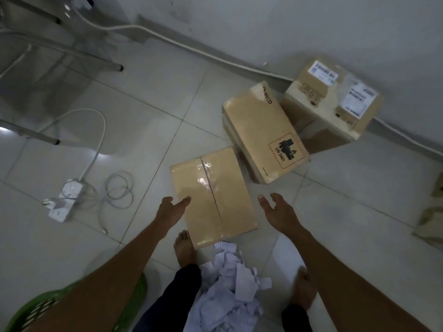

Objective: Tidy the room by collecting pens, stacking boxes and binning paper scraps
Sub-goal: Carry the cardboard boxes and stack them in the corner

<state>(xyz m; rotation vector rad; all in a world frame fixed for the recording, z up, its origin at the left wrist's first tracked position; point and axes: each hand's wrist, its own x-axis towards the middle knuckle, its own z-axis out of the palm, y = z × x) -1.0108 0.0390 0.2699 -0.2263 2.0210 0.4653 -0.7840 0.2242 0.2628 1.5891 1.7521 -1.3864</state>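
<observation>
Head view, paper scraps [230,291] by box [211,195], power strip [64,200]

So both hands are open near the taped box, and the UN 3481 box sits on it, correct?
Not on it: the head view shows the UN 3481 box on the floor beyond the taped box. The left hand and right hand are indeed open near the taped box.

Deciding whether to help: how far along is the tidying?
Done: nothing visibly. In hand: left hand and right hand, open, flank the taped box, not gripping. Left: UN 3481 box and labelled box sit unstacked; paper scraps lie heaped on the floor near the green basket. No pens visible.
</observation>
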